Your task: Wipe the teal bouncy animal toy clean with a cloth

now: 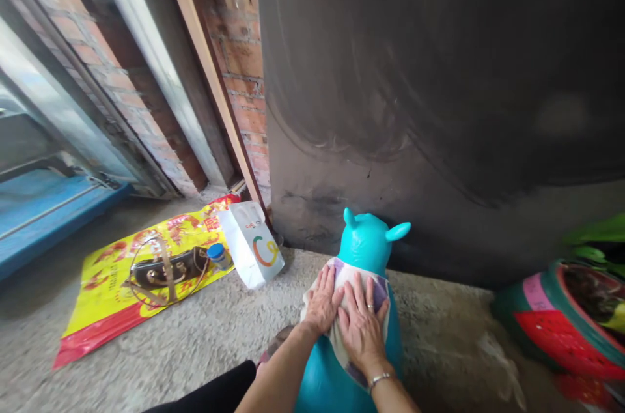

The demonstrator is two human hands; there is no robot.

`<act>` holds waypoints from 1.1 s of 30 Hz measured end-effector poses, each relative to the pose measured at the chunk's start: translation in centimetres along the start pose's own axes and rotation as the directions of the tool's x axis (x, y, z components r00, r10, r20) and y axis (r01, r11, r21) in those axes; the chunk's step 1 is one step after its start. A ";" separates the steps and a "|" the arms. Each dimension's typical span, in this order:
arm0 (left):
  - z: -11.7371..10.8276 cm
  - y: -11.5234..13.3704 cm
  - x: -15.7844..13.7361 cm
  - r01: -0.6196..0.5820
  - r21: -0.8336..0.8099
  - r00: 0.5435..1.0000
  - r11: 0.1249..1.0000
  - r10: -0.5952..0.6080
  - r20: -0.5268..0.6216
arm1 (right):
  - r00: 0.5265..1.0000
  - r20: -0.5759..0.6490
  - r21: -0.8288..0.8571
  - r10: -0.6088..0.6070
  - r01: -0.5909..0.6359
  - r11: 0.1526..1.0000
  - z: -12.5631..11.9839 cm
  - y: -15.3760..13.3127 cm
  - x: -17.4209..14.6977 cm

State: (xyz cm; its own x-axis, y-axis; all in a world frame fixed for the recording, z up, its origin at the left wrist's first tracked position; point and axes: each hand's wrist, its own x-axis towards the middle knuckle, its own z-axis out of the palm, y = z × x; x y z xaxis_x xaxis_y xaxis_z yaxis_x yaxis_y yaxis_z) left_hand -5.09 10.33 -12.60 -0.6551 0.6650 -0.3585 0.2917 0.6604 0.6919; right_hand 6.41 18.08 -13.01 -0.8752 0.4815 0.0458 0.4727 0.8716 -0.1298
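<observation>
A turquoise inflatable animal toy [364, 245] with two ears stands on the concrete in front of me, its head toward the dark panel. Over its neck and back lies a white and purple cloth [342, 270]. My left hand [322, 301] rests flat on the cloth's left part, fingers stretched out. Beside it, my right hand [362, 322] presses flat on the cloth, fingers spread, with a ring on one finger and a bracelet at the wrist. The hands nearly touch, and they cover much of the cloth.
To the left, a yellow and red plastic sheet [97, 289] carries a dark handbag [151, 273] and a blue-lidded jar [218, 256]. A white paper bag [249, 243] stands alongside. The dark panel [439, 107] rises behind the toy. A painted plant pot [547, 315] is at right.
</observation>
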 end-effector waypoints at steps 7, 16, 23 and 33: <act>1.9 -1.3 -8.6 0.066 0.027 0.998 0.997 -0.065 -0.023 | 0.999 -0.033 -0.009 -0.039 0.039 0.999 1.8 -1.4 -8.3; 2.7 -2.3 -8.7 0.077 -0.002 0.996 0.997 -0.077 -0.050 | 0.989 -0.051 -0.040 -0.137 0.135 0.990 3.1 -0.7 -9.0; 1.6 -2.3 -2.3 0.047 -0.088 0.997 0.995 -0.052 -0.048 | 0.990 0.008 -0.050 -0.144 0.144 0.988 0.6 0.0 -2.9; 1.2 -2.0 -0.1 0.071 -0.142 0.995 0.987 -0.080 -0.056 | 0.988 0.028 0.026 -0.153 0.152 0.988 -0.7 0.3 0.7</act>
State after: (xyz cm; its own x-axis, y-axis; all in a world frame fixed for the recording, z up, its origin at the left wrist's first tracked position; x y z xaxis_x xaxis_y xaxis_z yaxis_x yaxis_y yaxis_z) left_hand -4.75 9.38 -14.70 -0.7144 0.5897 -0.3767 0.1425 0.6497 0.7468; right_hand 6.02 18.71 -12.32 -0.9397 0.3399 0.0372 0.3313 0.9320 -0.1473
